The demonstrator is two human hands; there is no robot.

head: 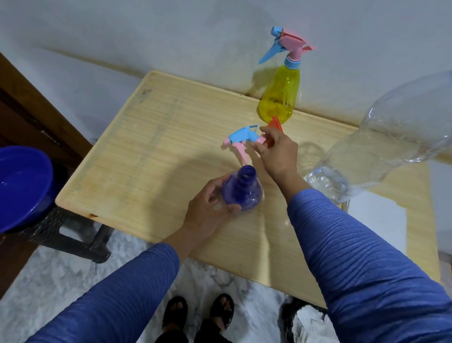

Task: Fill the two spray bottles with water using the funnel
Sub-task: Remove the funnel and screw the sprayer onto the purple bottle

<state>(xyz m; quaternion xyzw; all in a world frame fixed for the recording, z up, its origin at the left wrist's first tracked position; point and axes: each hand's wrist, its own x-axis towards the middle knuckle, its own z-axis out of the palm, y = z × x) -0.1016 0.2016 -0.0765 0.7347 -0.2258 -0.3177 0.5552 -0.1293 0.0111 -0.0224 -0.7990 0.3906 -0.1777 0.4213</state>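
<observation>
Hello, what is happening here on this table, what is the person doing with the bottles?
A person stands at a wooden table. The left hand holds the purple bottle, which stands open with no top on it. The right hand is at the loose spray head and the red funnel on the table. The yellow spray bottle stands at the back with its spray head still on. A big clear plastic bottle, with a little water at the bottom, stands on the right. No water is being poured yet.
</observation>
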